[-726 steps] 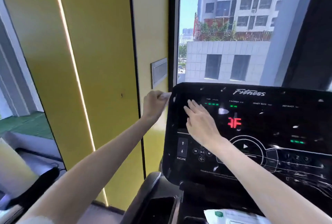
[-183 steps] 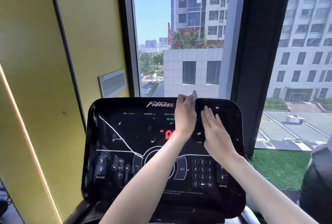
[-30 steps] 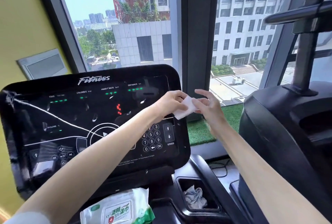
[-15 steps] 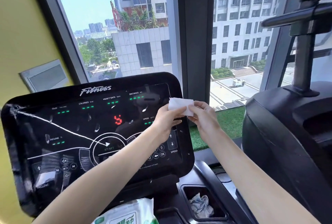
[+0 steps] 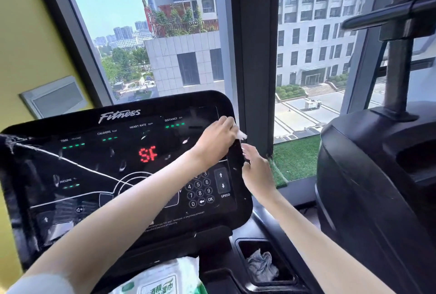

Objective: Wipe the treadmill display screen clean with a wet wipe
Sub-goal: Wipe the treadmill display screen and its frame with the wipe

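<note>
Currently logged: left hand [image 5: 215, 142], fingers curled round a white wet wipe [image 5: 241, 135], pressed at the upper right edge of the treadmill display screen [image 5: 118, 164], one corner of the wipe poking past the rim. Right hand [image 5: 256, 171], fingers loosely straight, holding nothing, just beside the screen's right rim; contact unclear. Open gap between that rim and the neighbouring black machine [image 5: 377, 187], dark window pillar [image 5: 254, 57] behind. Below the screen: wipes pack [image 5: 162, 279], and a crumpled grey cloth [image 5: 262, 265] in a tray pocket.
</note>
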A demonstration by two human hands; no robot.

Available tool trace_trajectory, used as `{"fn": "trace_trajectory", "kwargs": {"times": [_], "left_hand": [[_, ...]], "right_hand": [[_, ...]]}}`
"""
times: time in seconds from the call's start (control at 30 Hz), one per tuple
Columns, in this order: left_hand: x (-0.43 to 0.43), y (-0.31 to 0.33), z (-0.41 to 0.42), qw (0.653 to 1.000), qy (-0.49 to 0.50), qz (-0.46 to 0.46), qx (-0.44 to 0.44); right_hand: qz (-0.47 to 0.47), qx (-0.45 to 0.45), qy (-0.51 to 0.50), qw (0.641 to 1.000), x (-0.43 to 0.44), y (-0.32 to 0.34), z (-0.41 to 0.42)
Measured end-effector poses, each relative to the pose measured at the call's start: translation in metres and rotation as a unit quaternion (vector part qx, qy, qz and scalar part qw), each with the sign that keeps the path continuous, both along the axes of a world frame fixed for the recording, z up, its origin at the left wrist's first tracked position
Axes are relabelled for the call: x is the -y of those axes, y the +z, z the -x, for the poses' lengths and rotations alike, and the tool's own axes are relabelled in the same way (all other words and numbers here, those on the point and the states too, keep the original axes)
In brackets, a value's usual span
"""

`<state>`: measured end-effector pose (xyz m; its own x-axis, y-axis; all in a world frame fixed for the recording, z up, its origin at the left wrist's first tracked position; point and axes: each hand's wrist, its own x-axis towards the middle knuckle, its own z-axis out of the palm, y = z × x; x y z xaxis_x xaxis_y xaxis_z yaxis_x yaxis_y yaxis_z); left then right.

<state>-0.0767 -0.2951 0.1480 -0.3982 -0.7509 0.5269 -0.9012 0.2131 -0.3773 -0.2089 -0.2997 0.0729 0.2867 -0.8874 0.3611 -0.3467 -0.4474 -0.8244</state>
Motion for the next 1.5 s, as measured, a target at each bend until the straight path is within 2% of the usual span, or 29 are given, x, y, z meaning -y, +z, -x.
{"fn": "trace_trajectory", "kwargs": {"times": [0.13, 0.27, 0.3, 0.37, 0.43, 0.5, 0.57, 0.6, 0.63, 0.7, 0.73, 0.8, 0.9, 0.93, 1.03, 1.07, 1.17, 1.2, 1.23, 1.3, 1.33, 1.37, 1.4, 1.47, 1.5], "left_hand": [[-0.010, -0.016, 0.003, 0.991, -0.043, -0.124, -0.003], [0.002, 0.006, 0.004, 0.983, 0.061, -0.043, -0.169], [0.001, 0.005, 0.008, 0.983, 0.066, -0.050, -0.163], [-0.007, -0.008, 0.023, 0.987, 0.032, -0.140, -0.078], [-0.019, -0.016, 0.029, 0.977, 0.007, -0.207, -0.048], [-0.009, -0.005, 0.019, 0.981, 0.026, -0.172, -0.087], [0.002, 0.001, 0.006, 0.982, 0.062, -0.078, -0.159], [0.005, -0.003, 0.002, 0.982, 0.065, -0.059, -0.169], [0.004, -0.010, 0.002, 0.986, 0.059, -0.072, -0.141], [-0.008, -0.035, 0.012, 0.985, 0.012, -0.161, -0.055], [-0.017, -0.041, 0.015, 0.979, -0.006, -0.198, -0.039], [-0.014, -0.032, 0.010, 0.982, -0.002, -0.175, -0.076], [-0.005, -0.019, 0.003, 0.978, 0.034, -0.067, -0.195], [-0.008, -0.020, 0.006, 0.978, 0.020, -0.069, -0.193], [-0.022, -0.036, 0.017, 0.979, -0.034, -0.175, -0.100], [-0.022, -0.032, 0.013, 0.979, -0.024, -0.175, -0.106], [-0.005, -0.016, -0.003, 0.968, 0.012, -0.046, -0.245], [-0.003, -0.015, -0.002, 0.964, 0.017, -0.026, -0.264], [-0.003, -0.018, 0.002, 0.974, 0.021, -0.044, -0.223], [-0.013, -0.033, 0.019, 0.983, -0.012, -0.147, -0.107], [-0.018, -0.036, 0.022, 0.979, -0.038, -0.182, -0.084], [-0.018, -0.033, 0.020, 0.979, -0.047, -0.180, -0.085], [-0.013, -0.025, 0.014, 0.980, -0.032, -0.157, -0.118], [-0.005, -0.013, 0.004, 0.962, 0.001, -0.053, -0.268], [-0.005, -0.013, 0.003, 0.955, 0.014, -0.031, -0.295]], "right_hand": [[-0.050, 0.074, -0.009, 0.996, 0.000, -0.011, 0.001], [-0.078, 0.100, 0.029, 0.992, 0.002, -0.013, 0.003], [-0.085, 0.104, 0.032, 0.990, 0.002, -0.012, 0.004], [-0.086, 0.107, 0.029, 0.990, 0.003, -0.008, 0.007], [-0.087, 0.110, 0.035, 0.989, 0.005, -0.005, 0.012], [-0.096, 0.114, 0.053, 0.987, 0.002, -0.005, 0.017], [-0.105, 0.101, 0.047, 0.988, 0.000, -0.006, 0.019], [-0.105, 0.089, 0.038, 0.990, 0.001, -0.008, 0.019], [-0.101, 0.076, 0.031, 0.991, 0.003, -0.011, 0.017], [-0.096, 0.074, 0.035, 0.992, 0.007, -0.014, 0.015], [-0.106, 0.086, 0.046, 0.990, 0.009, -0.016, 0.015], [-0.112, 0.094, 0.068, 0.987, 0.009, -0.015, 0.016], [-0.083, 0.058, 0.078, 0.992, 0.008, -0.015, 0.021], [-0.079, 0.042, 0.075, 0.993, 0.008, -0.017, 0.021], [-0.049, 0.001, 0.069, 0.996, 0.004, -0.034, 0.022], [-0.024, -0.012, 0.064, 0.998, 0.000, -0.042, 0.024], [0.092, -0.082, 0.047, 0.991, -0.012, -0.065, 0.035], [0.144, -0.109, 0.044, 0.983, -0.014, -0.072, 0.037], [0.192, -0.130, 0.048, 0.972, -0.015, -0.077, 0.038], [0.249, -0.178, 0.062, 0.950, -0.011, -0.083, 0.039], [0.258, -0.198, 0.068, 0.943, -0.010, -0.083, 0.038], [0.262, -0.213, 0.073, 0.938, -0.009, -0.083, 0.038], [0.266, -0.221, 0.076, 0.935, -0.009, -0.083, 0.038], [0.268, -0.235, 0.080, 0.931, -0.011, -0.085, 0.040], [0.268, -0.241, 0.081, 0.929, -0.012, -0.086, 0.040]]}}
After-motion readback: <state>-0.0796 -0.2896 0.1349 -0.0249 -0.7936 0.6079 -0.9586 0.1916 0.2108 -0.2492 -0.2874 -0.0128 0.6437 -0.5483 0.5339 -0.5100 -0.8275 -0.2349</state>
